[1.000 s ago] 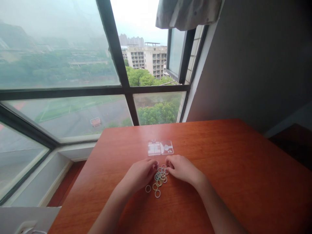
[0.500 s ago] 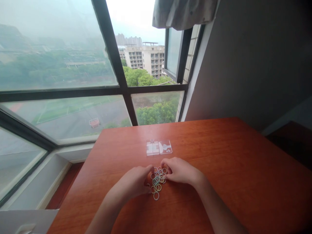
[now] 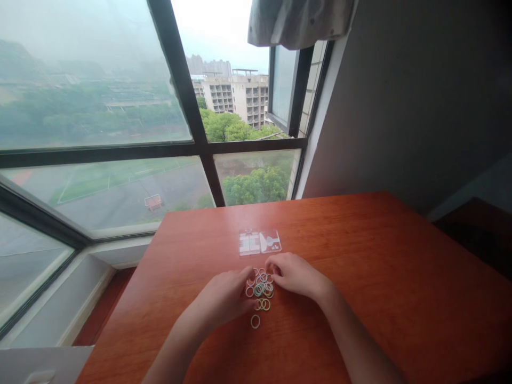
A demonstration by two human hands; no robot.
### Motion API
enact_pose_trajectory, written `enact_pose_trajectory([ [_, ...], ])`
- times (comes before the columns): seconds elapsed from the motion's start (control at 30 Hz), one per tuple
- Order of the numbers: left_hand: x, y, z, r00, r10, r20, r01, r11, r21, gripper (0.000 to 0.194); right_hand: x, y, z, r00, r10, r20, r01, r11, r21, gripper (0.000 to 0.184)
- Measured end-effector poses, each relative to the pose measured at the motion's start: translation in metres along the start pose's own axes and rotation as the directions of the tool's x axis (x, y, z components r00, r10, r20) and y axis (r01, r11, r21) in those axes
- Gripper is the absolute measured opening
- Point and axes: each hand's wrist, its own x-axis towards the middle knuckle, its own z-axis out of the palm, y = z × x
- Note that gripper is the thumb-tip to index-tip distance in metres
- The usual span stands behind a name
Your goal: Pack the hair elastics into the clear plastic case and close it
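Observation:
A loose pile of small pastel rings (image 3: 263, 289), which look like little hair ties, lies on the wooden table between my hands. My left hand (image 3: 224, 296) rests along the pile's left side, thumb and forefinger apart and touching its edge. At the upper right edge is my right hand (image 3: 296, 274), its fingers curved with a gap between thumb and forefinger. I see nothing held in either hand, though the left fingers hide some rings. One single ring (image 3: 255, 321) lies apart, closer to me. Beyond the pile lies a clear, flat plastic case (image 3: 260, 242), apparently unfolded.
The reddish-brown table (image 3: 360, 277) reaches toward a dark-framed window (image 3: 204, 149), with one pane swung outward. A grey wall (image 3: 400, 106) stands at the right. A short curtain (image 3: 300, 24) hangs above.
My left hand has shifted slightly right, pushing the lower left rings in toward the pile. The single near ring now lies separate. My right hand has moved slightly up, away from me.

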Motion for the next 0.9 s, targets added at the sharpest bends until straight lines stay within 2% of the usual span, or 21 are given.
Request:
enact_pose_trajectory([
  [0.1, -0.002, 0.003, 0.000, 0.997, -0.009, 0.077, 0.008, 1.000, 0.016, 0.048, 0.000, -0.002, -0.001, 1.000, -0.003, -0.011, 0.003, 1.000, 0.004, 0.016],
  [0.17, -0.001, 0.006, 0.004, 0.994, -0.009, 0.109, 0.005, 0.999, 0.037, 0.054, 0.001, -0.003, 0.000, 1.000, -0.005, -0.002, 0.005, 1.000, 0.005, 0.015],
  [0.27, 0.003, 0.009, 0.010, 0.993, -0.006, 0.120, 0.001, 0.999, 0.041, 0.047, 0.001, -0.004, 0.001, 1.000, 0.000, 0.004, 0.000, 1.000, 0.000, 0.018],
  [0.47, 0.005, 0.001, 0.015, 1.000, 0.024, 0.013, -0.024, 1.000, -0.014, 0.032, 0.002, -0.002, 0.002, 1.000, -0.016, -0.008, 0.015, 1.000, -0.006, 0.014],
  [0.67, 0.009, -0.007, 0.016, 0.996, 0.052, -0.068, -0.051, 0.998, 0.022, 0.014, 0.002, -0.002, 0.004, 0.998, -0.058, -0.028, 0.058, 0.998, -0.006, 0.016],
  [0.83, 0.010, -0.008, 0.011, 0.996, -0.027, -0.083, 0.030, 0.999, 0.045, 0.015, 0.003, -0.005, 0.004, 0.998, -0.058, 0.006, 0.057, 0.998, 0.039, 0.019],
  [0.9, 0.010, -0.008, 0.009, 0.995, -0.023, -0.099, 0.026, 0.999, 0.030, 0.017, 0.002, -0.005, 0.002, 0.999, -0.048, 0.000, 0.048, 0.997, 0.058, 0.018],
])
